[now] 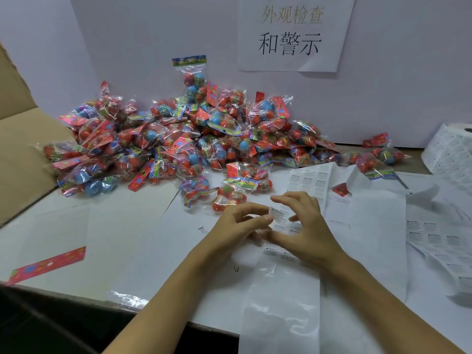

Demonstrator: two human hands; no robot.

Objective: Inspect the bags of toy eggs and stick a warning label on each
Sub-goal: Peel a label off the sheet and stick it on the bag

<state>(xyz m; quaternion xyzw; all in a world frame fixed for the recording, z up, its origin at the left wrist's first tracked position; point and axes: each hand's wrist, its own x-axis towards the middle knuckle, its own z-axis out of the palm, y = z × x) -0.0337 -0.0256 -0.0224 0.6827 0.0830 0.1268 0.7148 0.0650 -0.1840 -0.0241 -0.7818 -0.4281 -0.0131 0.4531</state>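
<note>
A big heap of clear bags of red and blue toy eggs point(178, 139) fills the back of the table. One bag point(237, 190) lies nearest, just beyond my hands. My left hand point(237, 221) pinches a small white warning label point(277, 215) between thumb and forefinger, lifted from the long label strip point(304, 182) that runs under my hands. My right hand point(304, 226) rests on that strip with its fingers spread, thumb pressing the backing close to the label.
A roll of labels point(449, 152) stands at the far right, with more label sheets point(439, 238) in front of it. A cardboard box flap point(23, 149) rises on the left. A loose pink header card point(48, 264) lies at the front left. A paper sign point(293, 34) hangs on the back wall.
</note>
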